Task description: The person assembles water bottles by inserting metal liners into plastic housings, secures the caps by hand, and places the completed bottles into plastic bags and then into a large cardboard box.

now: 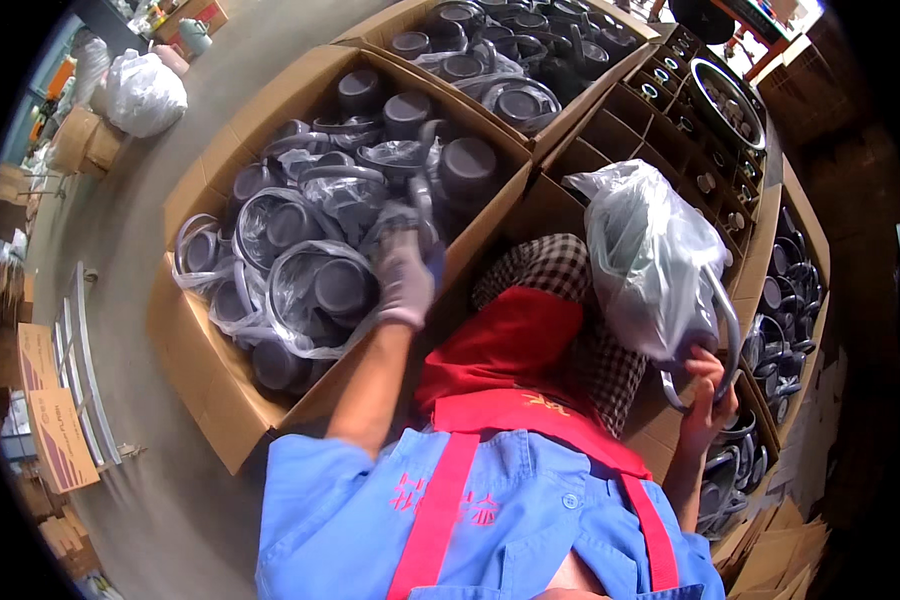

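My gloved left hand [405, 275] reaches into the big cardboard box [205, 365] on the floor, its fingers closing around a grey headphone [420, 195] near the box's right wall; the grip looks wrapped on the band, though the glove blurs and I cannot tell how firmly. My bare right hand [708, 395] hangs at the near edge of the box on my right, fingers curled tight around the grey band of a second headphone sealed in a clear plastic bag [650, 260], which stands up puffed and crinkled above the fist.

I judge this a sorting or packing step: one bagged piece in hand, another being drawn from the stock. The next move, as I read it, calls for lifting the left piece free without dragging its neighbours, since bags and bands lie tangled over each other.

The headphones are matt dark grey, with round ear cups and curved bands, most in thin glossy bags, heaped loosely across the big box from its far corner to the near one. A second box [570, 100] of the same goods sits beyond it, and a divided carton [670, 110] with small cells stands to the right.
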### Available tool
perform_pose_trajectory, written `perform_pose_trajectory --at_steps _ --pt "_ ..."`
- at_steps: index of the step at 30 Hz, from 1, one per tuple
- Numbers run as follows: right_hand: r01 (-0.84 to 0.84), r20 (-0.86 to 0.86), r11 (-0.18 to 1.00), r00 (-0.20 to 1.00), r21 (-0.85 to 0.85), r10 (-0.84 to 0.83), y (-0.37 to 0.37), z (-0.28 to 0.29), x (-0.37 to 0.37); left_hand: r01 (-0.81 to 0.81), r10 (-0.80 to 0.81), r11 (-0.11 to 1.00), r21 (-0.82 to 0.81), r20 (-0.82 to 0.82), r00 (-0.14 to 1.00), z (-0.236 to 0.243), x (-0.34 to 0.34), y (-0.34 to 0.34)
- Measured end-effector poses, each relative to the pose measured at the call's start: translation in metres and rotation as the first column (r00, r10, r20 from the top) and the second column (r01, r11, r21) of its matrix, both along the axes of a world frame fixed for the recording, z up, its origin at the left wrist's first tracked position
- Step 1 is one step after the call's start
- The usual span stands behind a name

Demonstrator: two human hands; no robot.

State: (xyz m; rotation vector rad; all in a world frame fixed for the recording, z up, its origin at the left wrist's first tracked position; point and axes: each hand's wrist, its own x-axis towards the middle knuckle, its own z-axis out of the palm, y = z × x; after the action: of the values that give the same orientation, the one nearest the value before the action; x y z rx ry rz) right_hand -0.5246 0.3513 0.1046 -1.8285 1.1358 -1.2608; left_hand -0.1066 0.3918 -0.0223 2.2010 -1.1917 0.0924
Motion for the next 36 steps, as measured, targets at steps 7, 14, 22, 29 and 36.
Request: perform_pose_trajectory --at_steps 7,14,22,29,36 --pt "-0.07 -0.114 0.997 0.991 -0.03 0.066 -0.005 0.025 0.008 -0.083 -0.08 0.936 -0.343 -0.437 0.896 0.052 0.053 -0.028" --pt "-0.252 -0.095 0.897 0.968 -0.362 0.234 0.041 0.065 -0.002 -0.046 -0.16 0.69 -0.722 -0.214 0.964 0.263 0.226 0.096" --pt "-0.742 -0.187 0.534 0.639 -0.405 0.746 0.016 0.062 0.071 0.094 0.293 0.687 -0.72 0.394 0.871 0.241 0.254 0.13" --pt "-0.834 0.125 0.479 0.525 0.275 0.842 0.026 0.095 0.188 0.15 0.367 0.705 -0.693 0.537 0.759 0.208 0.233 0.145" --pt "-0.615 0.063 0.596 0.722 0.517 0.689 -0.01 0.033 0.368 0.107 0.371 0.657 -0.747 0.444 0.816 0.221 0.211 0.134"
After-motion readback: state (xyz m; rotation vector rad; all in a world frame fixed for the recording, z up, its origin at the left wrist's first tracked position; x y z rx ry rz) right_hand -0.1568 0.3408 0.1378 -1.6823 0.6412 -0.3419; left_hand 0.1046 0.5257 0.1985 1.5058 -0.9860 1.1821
